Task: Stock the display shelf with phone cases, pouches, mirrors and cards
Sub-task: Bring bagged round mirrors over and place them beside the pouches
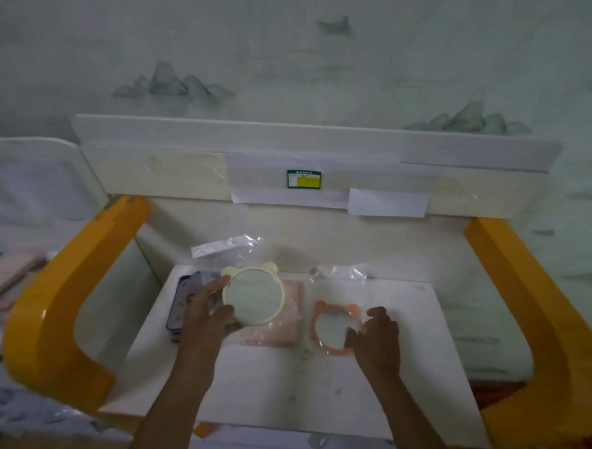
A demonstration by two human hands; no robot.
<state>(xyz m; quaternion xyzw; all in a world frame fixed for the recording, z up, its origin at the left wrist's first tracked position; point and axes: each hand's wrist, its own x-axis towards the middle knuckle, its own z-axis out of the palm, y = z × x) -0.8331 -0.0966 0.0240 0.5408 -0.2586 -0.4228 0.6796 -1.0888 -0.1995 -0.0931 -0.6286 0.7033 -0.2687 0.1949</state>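
Note:
My left hand [208, 311] grips a round cream mirror [253, 293] with small bear ears, still in its clear bag, and holds it a little above the white shelf [406, 321]. An orange bear-eared mirror [331, 327] in a clear bag lies flat on the shelf to the right, and my right hand [376, 335] presses on its right edge. A pink pouch [286, 324] lies between the two mirrors, partly under the cream one. Dark phone cases [180, 304] lie at the shelf's left, partly behind my left hand.
Curved yellow side panels [62, 315] [546, 317] flank the shelf. A white back board carries a green price label [304, 178] and paper slips. Pink folded items [6, 277] lie on a neighbouring surface at far left. An orange object [204, 429] peeks below the shelf's front edge.

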